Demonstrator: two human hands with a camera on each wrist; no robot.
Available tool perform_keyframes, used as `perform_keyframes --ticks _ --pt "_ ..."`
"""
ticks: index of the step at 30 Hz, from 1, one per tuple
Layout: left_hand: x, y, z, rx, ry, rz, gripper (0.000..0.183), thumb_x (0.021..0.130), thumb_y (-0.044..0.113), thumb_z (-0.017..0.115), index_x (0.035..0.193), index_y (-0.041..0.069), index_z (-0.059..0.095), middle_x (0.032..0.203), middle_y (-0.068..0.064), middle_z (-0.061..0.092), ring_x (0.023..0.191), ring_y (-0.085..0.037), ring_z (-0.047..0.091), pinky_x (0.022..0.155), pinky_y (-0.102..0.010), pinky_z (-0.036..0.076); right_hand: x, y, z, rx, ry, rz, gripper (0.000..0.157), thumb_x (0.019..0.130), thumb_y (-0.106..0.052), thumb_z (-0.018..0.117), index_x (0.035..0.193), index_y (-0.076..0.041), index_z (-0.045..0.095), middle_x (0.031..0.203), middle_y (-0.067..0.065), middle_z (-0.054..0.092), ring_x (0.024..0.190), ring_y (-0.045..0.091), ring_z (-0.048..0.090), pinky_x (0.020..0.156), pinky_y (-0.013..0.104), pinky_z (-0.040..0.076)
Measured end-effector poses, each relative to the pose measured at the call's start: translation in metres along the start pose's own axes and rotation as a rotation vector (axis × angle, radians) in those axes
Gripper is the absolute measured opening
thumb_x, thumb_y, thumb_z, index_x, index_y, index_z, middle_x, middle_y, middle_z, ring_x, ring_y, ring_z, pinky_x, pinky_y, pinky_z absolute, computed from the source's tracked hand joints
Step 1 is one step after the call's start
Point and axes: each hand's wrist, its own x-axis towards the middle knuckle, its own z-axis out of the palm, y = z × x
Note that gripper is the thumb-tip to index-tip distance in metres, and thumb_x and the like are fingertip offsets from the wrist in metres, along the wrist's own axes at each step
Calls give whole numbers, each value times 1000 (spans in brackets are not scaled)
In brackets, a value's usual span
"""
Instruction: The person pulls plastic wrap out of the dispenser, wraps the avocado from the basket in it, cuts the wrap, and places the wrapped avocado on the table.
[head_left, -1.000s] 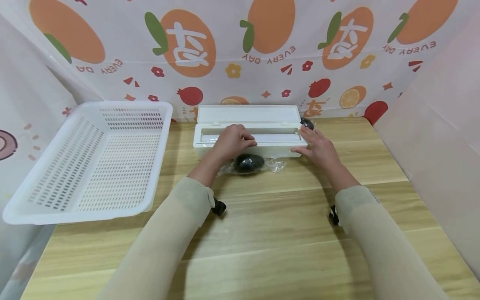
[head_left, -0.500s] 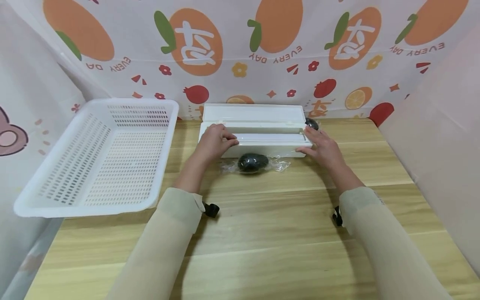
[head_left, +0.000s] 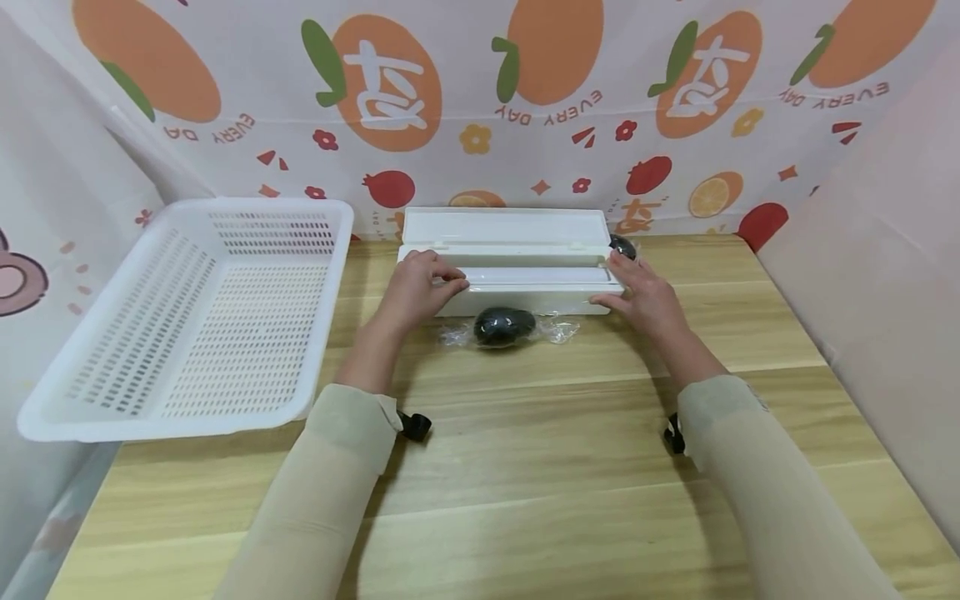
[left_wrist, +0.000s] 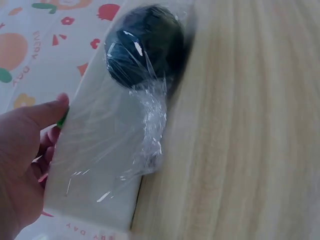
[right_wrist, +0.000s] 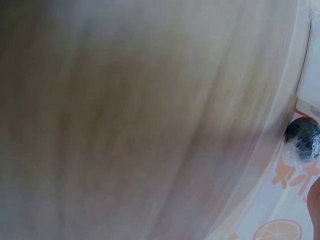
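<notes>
A long white cling film box stands with its lid up near the back of the table, a pale roll inside. My left hand pinches at the front rim, left of the middle; I cannot tell whether film lies between its fingertips. At the right end my right hand grips the box, thumb on the front, fingers over the top. A dark oval thing, possibly an avocado, lies wrapped in clear film before the box. In the left wrist view, its crumpled film tail overlaps the box front.
A large white perforated basket stands at the left of the wood table. A second dark film-wrapped oval sits behind the box's right end. A fruit-print curtain hangs directly behind the box.
My left hand has moved left along the box's front rim, mostly in the first half second. The right hand keeps its hold at the right end. The head view has shifted slightly.
</notes>
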Motion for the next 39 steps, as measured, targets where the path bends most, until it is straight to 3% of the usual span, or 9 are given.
perform_keyframes --ticks 7,11,16,23,33,39 --pt "-9 -7 -9 116 63 45 14 88 22 75 92 8 78 91 -7 64 94 -30 52 86 -45 41 0 -1 0 -16 17 -20 79 79 -44 78 144 -9 49 149 10 45 136 42 42 108 56 38" --pt "-17 -12 -15 150 121 27 12 90 19 73 92 7 77 97 -10 62 98 -32 50 88 -45 40 -2 1 -2 -20 19 -1 79 78 -44 79 144 -11 50 150 9 45 136 47 40 106 59 39" --pt "-28 -17 -13 111 171 -46 14 93 19 69 96 6 75 102 -13 56 102 -34 48 92 -46 38 -5 4 -3 -11 4 23 80 77 -44 80 144 -11 50 150 9 45 137 48 39 107 59 38" --pt "-38 -22 -11 3 252 -199 18 95 18 66 105 4 72 111 -12 53 106 -28 52 92 -43 45 -4 3 -4 0 -36 39 81 80 -46 78 147 -13 46 154 7 40 137 50 36 107 61 37" --pt "-46 -21 -12 -30 272 -262 23 96 23 65 110 6 72 110 -9 55 93 -24 52 80 -40 46 1 -6 -16 90 -204 88 84 86 -56 67 152 -14 37 162 3 26 145 39 28 114 58 29" --pt "-46 -18 -11 -38 271 -288 29 94 22 67 118 5 69 121 -13 54 110 -29 51 93 -45 45 3 -8 -21 192 -271 157 89 84 -56 70 154 -16 33 164 1 21 149 36 21 117 57 23"
